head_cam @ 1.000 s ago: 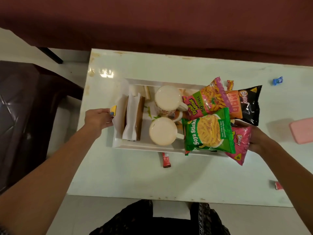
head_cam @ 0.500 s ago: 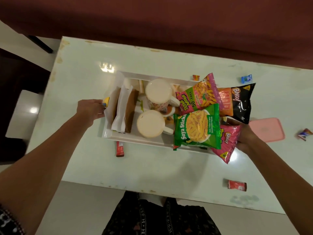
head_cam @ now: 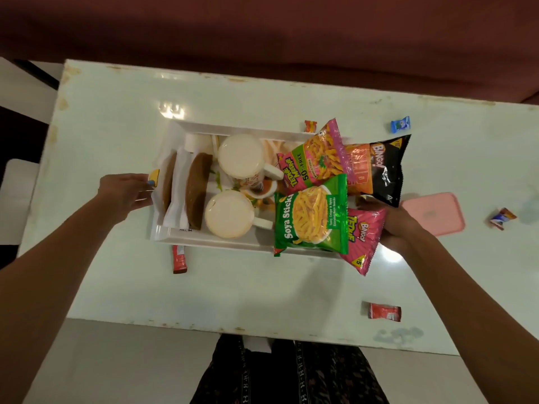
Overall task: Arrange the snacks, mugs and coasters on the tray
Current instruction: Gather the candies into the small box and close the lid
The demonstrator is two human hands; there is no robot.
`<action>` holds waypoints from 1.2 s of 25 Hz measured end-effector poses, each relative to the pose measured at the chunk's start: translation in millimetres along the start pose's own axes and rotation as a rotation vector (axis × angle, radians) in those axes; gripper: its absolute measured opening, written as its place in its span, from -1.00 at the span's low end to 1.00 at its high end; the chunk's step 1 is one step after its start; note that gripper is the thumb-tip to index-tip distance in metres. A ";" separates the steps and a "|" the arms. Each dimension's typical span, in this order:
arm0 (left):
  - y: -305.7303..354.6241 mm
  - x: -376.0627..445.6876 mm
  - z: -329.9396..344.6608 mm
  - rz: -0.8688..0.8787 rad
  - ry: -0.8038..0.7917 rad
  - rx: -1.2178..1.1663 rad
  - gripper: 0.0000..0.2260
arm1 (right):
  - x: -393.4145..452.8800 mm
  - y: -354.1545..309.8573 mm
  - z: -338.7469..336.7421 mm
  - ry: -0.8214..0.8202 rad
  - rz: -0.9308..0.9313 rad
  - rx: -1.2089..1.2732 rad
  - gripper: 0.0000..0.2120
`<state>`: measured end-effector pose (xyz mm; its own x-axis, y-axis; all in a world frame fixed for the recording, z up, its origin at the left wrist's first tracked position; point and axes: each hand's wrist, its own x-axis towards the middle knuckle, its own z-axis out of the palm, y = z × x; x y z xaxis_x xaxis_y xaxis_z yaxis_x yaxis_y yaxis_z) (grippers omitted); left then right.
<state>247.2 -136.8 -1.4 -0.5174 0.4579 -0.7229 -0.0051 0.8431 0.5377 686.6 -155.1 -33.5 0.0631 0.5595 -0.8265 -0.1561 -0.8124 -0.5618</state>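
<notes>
Tray (head_cam: 221, 243) sits mid-surface (head_cam: 248, 287), both hands gripping its ends, prob. to lift or shift it. Left hand (head_cam: 122, 196) has fingers (head_cam: 144, 183) curled on the tray's left rim; right hand (head_cam: 390, 225) clasps the right end under the packets, fingers hidden there. To do well: raise both ends level & slow, since four snack packets, e.g. soya sticks (head_cam: 312, 217), overhang the tray's right edge and could slide. Two mugs (head_cam: 229, 214) stand mid-tray, coasters (head_cam: 199, 191) on edge at its left. Surface: pale, glossy, chipped edges; pink lid (head_cam: 437, 214) right of tray, small sachets scattered round it. Maroon sofa beyond tray.
</notes>
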 end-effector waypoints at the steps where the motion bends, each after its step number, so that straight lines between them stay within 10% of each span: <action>1: -0.7 -1.3 0.2 0.027 0.053 0.032 -0.91 | -6.5 -3.4 2.2 0.013 0.027 -0.002 -0.67; 5: -13.9 -48.3 19.0 0.441 0.460 0.166 -0.67 | -40.5 -5.0 -6.9 0.154 0.059 0.051 -0.88; 9: -55.4 -152.7 72.2 0.659 0.335 -0.020 -0.79 | -83.3 11.5 -42.6 0.529 -0.218 -0.155 -0.82; 12: -105.2 -213.4 127.5 0.583 0.046 -0.021 -0.86 | -86.2 9.4 -55.2 0.797 -0.400 -0.539 -0.65; 16: -150.0 -277.4 190.4 0.529 -0.369 0.109 -0.78 | -51.0 -4.6 -53.0 0.756 -0.155 -0.594 -0.06; 19: -160.7 -302.8 211.5 0.484 -0.604 0.231 -0.78 | -30.2 -16.0 -44.7 0.723 -0.112 -0.567 0.01; 26: -152.1 -301.6 230.5 0.125 -0.646 0.174 -0.88 | -53.5 21.7 -63.3 0.576 -0.193 -0.890 -0.05; 30: -138.1 -300.7 247.7 -0.339 -0.642 -0.187 -0.71 | -107.6 57.7 -72.1 0.352 -0.168 -0.631 -0.03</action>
<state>615.4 -321.1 34.3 0.1393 0.3042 -0.9424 -0.2500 0.9316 0.2637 741.9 -273.9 20.4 0.3649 0.6847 -0.6309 0.4727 -0.7200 -0.5081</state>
